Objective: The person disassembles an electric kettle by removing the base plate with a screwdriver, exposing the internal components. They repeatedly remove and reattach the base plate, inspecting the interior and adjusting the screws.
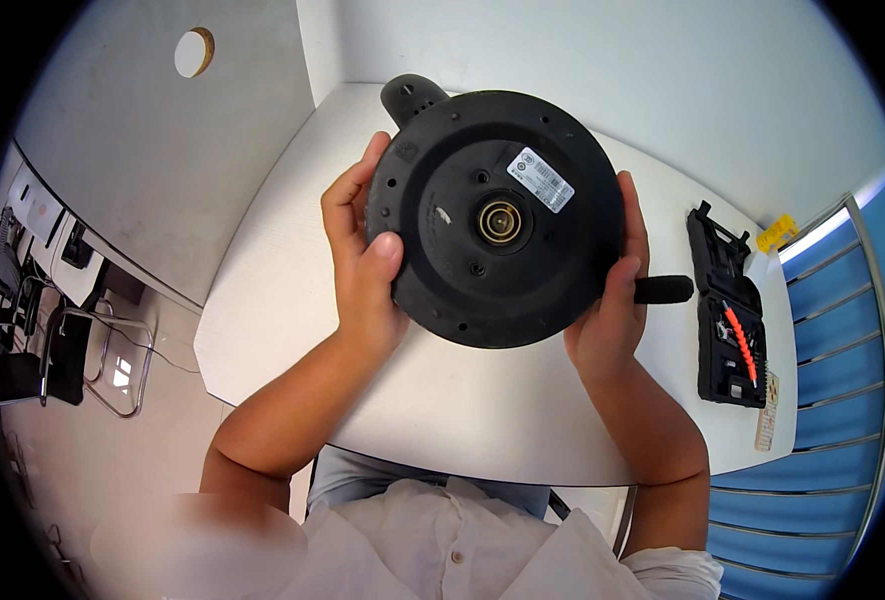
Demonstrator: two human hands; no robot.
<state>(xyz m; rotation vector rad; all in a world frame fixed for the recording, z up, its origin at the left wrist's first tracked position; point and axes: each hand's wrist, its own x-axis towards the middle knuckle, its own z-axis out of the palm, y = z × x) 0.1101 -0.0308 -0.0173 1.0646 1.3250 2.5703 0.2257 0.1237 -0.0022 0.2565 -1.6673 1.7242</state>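
Between my two hands is an electric kettle [433, 255], its round black underside facing me. A ringed brass-coloured connector [503, 222] sits in the middle, with a silver label [541, 180] above it to the right and several small holes around. A black handle-like part [409, 98] juts out at the upper left. My left hand [365, 245] is closed on the left rim, thumb on the underside. My right hand [615, 290] grips the right rim, fingers partly hidden behind it. A dark rough-surfaced rod [665, 290] shows beside my right thumb; whether it belongs to the kettle I cannot tell.
The white table [283, 270] lies beneath. At its right stands an open black tool case [728, 310] with an orange flexible shaft [741, 345]; a yellow item [778, 233] is beyond. A metal railing [828, 355] borders the right, a grey panel [163, 140] the left.
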